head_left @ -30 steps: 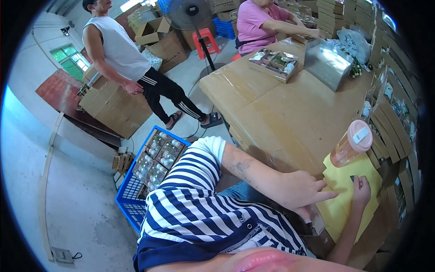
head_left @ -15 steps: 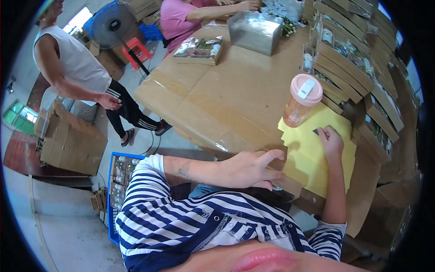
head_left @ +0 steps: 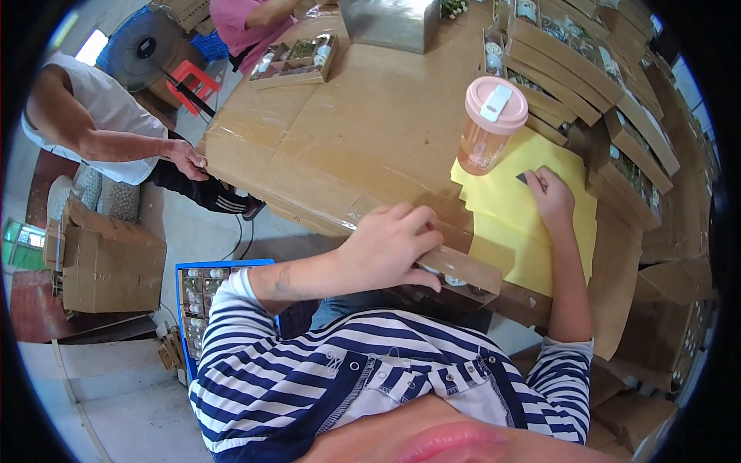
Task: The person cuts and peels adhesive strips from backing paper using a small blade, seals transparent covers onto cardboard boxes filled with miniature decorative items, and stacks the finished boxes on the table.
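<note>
My left hand [head_left: 394,245] is closed around the left end of a shallow cardboard box [head_left: 472,272] at the table's near edge. White items show inside the box, and its lower part is hard to make out. Over a spread of yellow paper sheets [head_left: 505,239] rests my right hand [head_left: 551,199], its fingers pinching a small dark flat piece [head_left: 522,178]. A cup with a pink lid [head_left: 494,108] stands upright on the far part of the yellow sheets, just beyond my right hand.
Stacked cardboard trays [head_left: 563,73] of small bottles and dried plants line the right side. A metal box [head_left: 392,23] and a filled tray [head_left: 297,60] sit farther back. A blue crate [head_left: 185,324] of bottles stands at my left. Two people are beside the table [head_left: 309,154].
My left hand has gone from spread fingers over the box to a grip on its left end. The view has shifted, and the person at left has a hand at the table corner.
</note>
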Available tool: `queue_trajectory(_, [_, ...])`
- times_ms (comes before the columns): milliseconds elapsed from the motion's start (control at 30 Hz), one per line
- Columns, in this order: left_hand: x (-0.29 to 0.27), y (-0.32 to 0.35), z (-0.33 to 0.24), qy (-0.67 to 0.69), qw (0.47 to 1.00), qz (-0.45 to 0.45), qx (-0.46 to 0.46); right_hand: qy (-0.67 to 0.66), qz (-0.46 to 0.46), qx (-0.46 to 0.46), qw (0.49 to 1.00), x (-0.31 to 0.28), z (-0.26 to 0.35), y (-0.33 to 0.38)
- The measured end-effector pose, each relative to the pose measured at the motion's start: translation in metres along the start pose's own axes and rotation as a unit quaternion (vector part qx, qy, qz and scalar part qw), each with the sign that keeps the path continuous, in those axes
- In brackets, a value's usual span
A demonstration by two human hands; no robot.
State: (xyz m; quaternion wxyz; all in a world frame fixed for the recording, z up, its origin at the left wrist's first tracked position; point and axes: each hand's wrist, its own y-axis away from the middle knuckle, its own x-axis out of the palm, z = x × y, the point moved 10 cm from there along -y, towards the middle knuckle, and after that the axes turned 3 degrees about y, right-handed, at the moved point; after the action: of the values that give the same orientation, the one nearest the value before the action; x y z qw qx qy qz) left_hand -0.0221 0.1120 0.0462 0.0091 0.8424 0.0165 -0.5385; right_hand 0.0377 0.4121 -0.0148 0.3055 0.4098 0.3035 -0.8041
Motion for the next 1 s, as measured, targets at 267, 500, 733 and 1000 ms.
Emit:
queue_trajectory(267, [0.083, 0.085, 0.053, 0.337, 0.926, -0.129, -0.116, 0.012, 0.008, 0.008, 1.000, 0.002, 0.003, -0.001])
queue_trajectory(500, [0.008, 0.078, 0.008, 0.123, 0.973, -0.179, 0.083, 0.039, 0.025, 0.020, 0.999, 0.003, -0.015, -0.002])
queue_trajectory(733, [0.022, 0.010, -0.057, -0.031, 0.979, 0.019, 0.200, -0.023, -0.063, 0.034, 0.997, -0.008, -0.004, -0.008])
queue_trajectory(1000, [0.014, -0.065, -0.028, 0.147, 0.964, 0.111, 0.193, 0.030, -0.146, -0.035, 0.988, -0.015, 0.002, -0.011])
